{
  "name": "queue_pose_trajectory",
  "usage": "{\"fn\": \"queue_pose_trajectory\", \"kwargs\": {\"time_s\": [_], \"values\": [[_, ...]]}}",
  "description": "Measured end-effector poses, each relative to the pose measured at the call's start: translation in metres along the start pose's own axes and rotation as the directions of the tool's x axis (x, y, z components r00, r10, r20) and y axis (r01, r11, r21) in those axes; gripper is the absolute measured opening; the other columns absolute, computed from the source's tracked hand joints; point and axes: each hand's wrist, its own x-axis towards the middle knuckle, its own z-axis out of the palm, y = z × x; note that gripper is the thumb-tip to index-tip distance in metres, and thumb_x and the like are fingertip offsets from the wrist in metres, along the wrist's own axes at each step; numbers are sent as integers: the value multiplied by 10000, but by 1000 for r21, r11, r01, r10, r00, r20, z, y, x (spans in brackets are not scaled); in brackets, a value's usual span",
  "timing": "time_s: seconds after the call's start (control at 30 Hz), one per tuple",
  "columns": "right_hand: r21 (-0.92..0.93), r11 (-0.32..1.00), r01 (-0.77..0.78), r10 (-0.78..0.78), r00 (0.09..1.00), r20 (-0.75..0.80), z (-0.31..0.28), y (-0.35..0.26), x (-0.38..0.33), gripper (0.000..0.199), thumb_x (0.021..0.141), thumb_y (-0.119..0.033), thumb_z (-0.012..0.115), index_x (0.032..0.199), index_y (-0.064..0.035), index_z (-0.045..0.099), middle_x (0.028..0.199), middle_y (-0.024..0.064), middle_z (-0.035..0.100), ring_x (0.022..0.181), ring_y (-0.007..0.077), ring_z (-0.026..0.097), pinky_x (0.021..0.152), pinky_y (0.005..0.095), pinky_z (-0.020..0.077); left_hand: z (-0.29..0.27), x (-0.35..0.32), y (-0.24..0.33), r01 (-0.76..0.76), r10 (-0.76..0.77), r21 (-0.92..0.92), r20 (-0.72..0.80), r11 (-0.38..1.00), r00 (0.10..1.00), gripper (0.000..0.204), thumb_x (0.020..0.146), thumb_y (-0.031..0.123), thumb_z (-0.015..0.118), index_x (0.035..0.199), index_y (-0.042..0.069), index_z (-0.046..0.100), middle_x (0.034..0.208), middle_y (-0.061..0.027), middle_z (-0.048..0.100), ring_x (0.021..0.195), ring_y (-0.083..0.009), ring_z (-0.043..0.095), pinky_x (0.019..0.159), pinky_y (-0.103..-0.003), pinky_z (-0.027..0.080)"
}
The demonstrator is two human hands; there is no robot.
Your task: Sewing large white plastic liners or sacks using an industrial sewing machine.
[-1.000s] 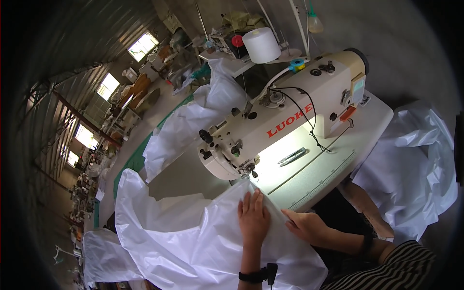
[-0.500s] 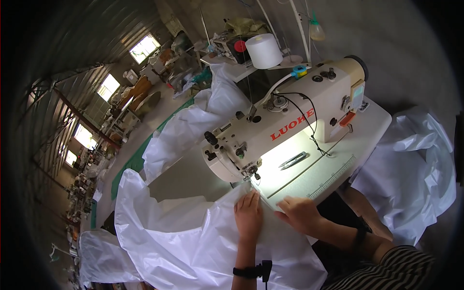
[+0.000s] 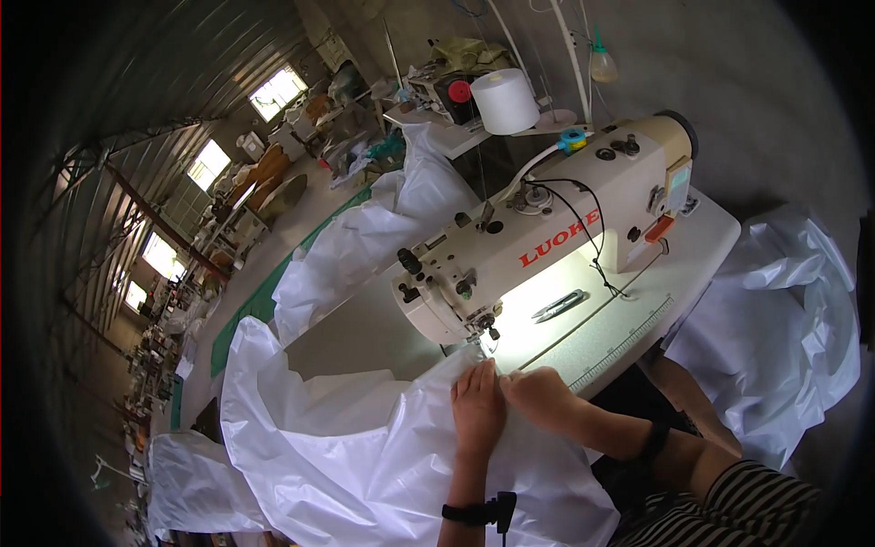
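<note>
1. Lying partly on the counter, the white cloth is placed with an edge at the stitching end of the sewing machine; work is judged to be under way.
2. How much has been stitched, and how much is left, cannot be told; folds are seen left of the hands.
3. The left hand is laid flat on the cloth, fingers outstretched and side by side.
4. The right hand is curled just beside it; whether cloth is pinched cannot be told.
</note>
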Motion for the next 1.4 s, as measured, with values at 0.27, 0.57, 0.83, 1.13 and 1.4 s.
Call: {"fn": "queue_pose_trajectory", "kwargs": {"time_s": [0.27, 0.57, 0.83, 1.13, 1.4], "values": [[-345, 935, 83, -111, 992, -62, 8, -8, -18, 275, 870, -149, 580, 1110, -51, 673, 685, -42, 633, 556, 96, 630, 457, 261, 435, 0, -3, -15, -80, 78, 84, 35, 993, 996, 408, 866, 159, 568, 1258, 56, 618, 1272, -82, 617, 1194, -262, 553, 1045, -410, 411], [-323, 945, 47, -18, 996, 90, 12, -15, 7, 382, 880, -163, 574, 1225, -10, 627, 691, -28, 658, 562, 100, 642, 464, 260, 444, -12, 9, -21, -73, 66, 106, 63, 992, 996, 349, 895, 148, 535, 1224, 103, 643, 1254, -63, 618, 1193, -262, 552, 1040, -413, 412], [-139, 990, -4, -20, 984, -175, 0, 11, 0, 199, 868, -176, 607, 1030, -65, 645, 698, 23, 617, 638, 186, 657, 546, 321, 509, -55, -54, 46, 260, -238, -387, 105, 885, 966, 275, 821, -16, 594, 1073, 71, 661, 1004, -97, 668, 814, -283, 667, 684, -371, 535], [653, 687, -319, -423, 555, 716, -22, 38, -179, 464, 971, -436, 541, 1272, -86, 590, 1033, 168, 689, 933, 333, 672, 818, 394, 531, -68, -184, 136, 594, -462, -502, 374, 628, 804, 393, 856, 152, 701, 1216, 38, 592, 1261, -180, 592, 1187, -362, 540, 969, -401, 454], [820, 520, -241, -704, 422, 571, -14, -3, -192, 363, 962, -333, 555, 1228, -94, 618, 1112, 149, 669, 1002, 298, 654, 860, 372, 513, -65, -208, 140, 731, -654, -362, 329, 578, 681, 272, 935, 88, 580, 1171, -45, 596, 1174, -226, 614, 1100, -404, 579, 923, -438, 480]]}}
